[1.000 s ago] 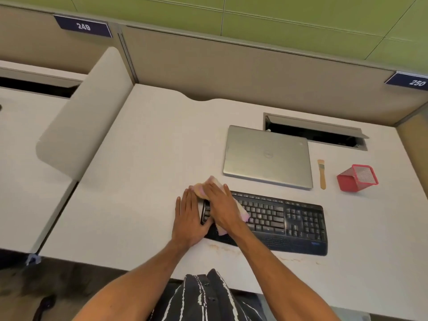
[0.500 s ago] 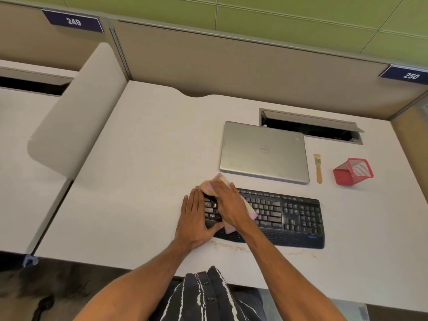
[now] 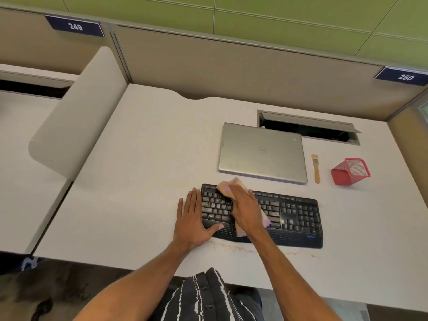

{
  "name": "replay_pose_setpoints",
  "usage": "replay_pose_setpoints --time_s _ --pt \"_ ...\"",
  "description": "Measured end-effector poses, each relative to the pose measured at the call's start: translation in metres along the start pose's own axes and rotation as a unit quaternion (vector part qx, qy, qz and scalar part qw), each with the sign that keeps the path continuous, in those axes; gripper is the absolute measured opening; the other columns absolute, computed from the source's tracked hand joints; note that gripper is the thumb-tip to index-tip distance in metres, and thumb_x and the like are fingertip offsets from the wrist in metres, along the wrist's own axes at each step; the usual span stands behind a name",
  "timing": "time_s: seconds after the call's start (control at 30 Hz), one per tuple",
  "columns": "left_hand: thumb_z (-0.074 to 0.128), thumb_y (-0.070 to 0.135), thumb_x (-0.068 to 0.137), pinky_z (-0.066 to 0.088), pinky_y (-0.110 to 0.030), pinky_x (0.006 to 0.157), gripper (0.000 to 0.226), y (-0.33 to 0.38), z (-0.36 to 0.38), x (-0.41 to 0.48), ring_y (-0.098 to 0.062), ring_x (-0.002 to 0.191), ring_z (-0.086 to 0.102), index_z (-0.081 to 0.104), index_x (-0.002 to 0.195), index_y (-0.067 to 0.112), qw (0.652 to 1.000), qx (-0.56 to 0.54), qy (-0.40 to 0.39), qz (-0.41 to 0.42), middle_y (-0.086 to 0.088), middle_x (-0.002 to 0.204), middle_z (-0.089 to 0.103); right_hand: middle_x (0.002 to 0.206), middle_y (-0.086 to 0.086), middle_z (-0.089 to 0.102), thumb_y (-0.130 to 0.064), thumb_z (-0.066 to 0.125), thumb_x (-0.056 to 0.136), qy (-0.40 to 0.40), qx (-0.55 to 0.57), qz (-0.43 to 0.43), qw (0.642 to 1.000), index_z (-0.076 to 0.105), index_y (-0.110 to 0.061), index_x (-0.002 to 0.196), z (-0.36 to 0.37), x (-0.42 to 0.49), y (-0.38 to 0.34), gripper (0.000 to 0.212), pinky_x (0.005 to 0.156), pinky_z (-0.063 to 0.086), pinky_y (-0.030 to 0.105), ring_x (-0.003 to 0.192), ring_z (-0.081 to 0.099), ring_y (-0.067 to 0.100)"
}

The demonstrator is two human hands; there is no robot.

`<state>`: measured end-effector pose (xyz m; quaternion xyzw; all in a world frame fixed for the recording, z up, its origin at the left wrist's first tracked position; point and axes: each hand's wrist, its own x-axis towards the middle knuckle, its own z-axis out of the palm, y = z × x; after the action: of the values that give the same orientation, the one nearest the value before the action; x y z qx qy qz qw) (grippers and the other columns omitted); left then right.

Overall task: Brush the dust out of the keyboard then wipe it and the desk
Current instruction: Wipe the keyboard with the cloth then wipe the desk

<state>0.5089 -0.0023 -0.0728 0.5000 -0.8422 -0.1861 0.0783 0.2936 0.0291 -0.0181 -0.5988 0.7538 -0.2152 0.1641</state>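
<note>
Your desk [image 3: 143,181] fills most of the view; its near edge is cut across by your forearms and striped shirt. Behind it stands the beige partition [image 3: 208,72], with labels reading 249 [image 3: 75,26] and 250 [image 3: 405,77], the second clipped by the frame edge. An open cable hatch [image 3: 308,128] sits at the far right of the desk, and what is inside it is too dark to make out.

The closed silver laptop [image 3: 261,151] lies just beyond the black keyboard [image 3: 298,214], which sits near the desk's front edge. About 1 third of the keys, left of centre, are hidden under your right hand and the cloth.

Your left hand [image 3: 192,218] lies flat on the desk against the keyboard's left end, its 4 fingers straight and close together and the thumb spread onto the palm rest. Your right hand [image 3: 245,207] presses the pink and yellow cloth [image 3: 228,187] onto the keys, with fingers extended over it rather than curled round it. The fingertips merge with the bunched cloth, so their exact lie is hard to read.

To the right of the laptop, a red mesh pen holder [image 3: 349,171] lies tipped over. The small wooden brush [image 3: 316,169] lies flat between it and the laptop, touching neither. Brownish marks [image 3: 231,246] streak the desk just in front of the keyboard.
</note>
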Motion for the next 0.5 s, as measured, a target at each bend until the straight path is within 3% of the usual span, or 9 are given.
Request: replay_pose_setpoints --time_s 0.13,0.27,0.37,0.4,0.5 --pt "0.044 0.1 0.085 -0.002 -0.056 0.137 0.132 0.001 0.001 -0.001 -0.024 0.171 -0.001 0.006 0.176 0.012 1.0 0.003 0.008 0.0 -0.008 0.185 0.006 0.143 -0.01 0.062 0.005 0.048 0.091 -0.02 0.037 -0.023 0.999 0.053 -0.028 0.144 0.012 0.006 -0.022 0.063 0.124 0.028 0.051 0.133 0.055 0.013" --pt "0.054 0.087 0.088 0.004 -0.061 0.136 0.118 -0.001 0.003 -0.001 -0.027 0.17 0.014 0.023 0.174 0.013 1.0 -0.002 0.022 0.011 -0.009 0.181 0.025 0.162 -0.004 0.043 -0.007 0.044 0.105 -0.087 0.037 -0.091 0.991 0.05 -0.022 0.153 0.026 0.021 -0.057 0.051 0.129 0.013 0.041 0.153 0.03 0.015" --pt "0.056 0.083 0.088 0.011 -0.065 0.135 0.11 -0.001 0.004 -0.002 -0.032 0.166 0.028 0.037 0.168 0.01 0.999 0.0 0.033 0.015 -0.012 0.173 0.041 0.137 -0.004 0.067 -0.044 0.056 0.104 -0.109 0.026 -0.066 0.992 0.071 -0.03 0.129 0.035 0.019 -0.064 0.032 0.12 0.037 0.044 0.13 0.059 0.015" --pt "0.055 0.084 0.088 0.009 -0.064 0.136 0.111 0.0 0.004 -0.003 -0.032 0.167 0.027 0.036 0.169 0.011 0.999 -0.002 0.033 0.016 -0.012 0.175 0.039 0.136 -0.004 0.067 -0.044 0.056 0.104 -0.1 0.031 -0.053 0.993 0.07 -0.031 0.129 0.034 0.018 -0.063 0.032 0.118 0.04 0.046 0.13 0.059 0.015" --pt "0.046 0.095 0.088 -0.002 -0.058 0.137 0.122 0.0 0.004 -0.003 -0.029 0.17 0.013 0.021 0.175 0.014 1.0 -0.003 0.025 0.005 -0.008 0.182 0.019 0.153 -0.011 0.054 -0.009 0.045 0.103 -0.046 -0.011 -0.085 0.995 0.051 -0.032 0.15 0.031 0.01 -0.042 0.053 0.121 0.036 0.048 0.141 0.049 0.015"
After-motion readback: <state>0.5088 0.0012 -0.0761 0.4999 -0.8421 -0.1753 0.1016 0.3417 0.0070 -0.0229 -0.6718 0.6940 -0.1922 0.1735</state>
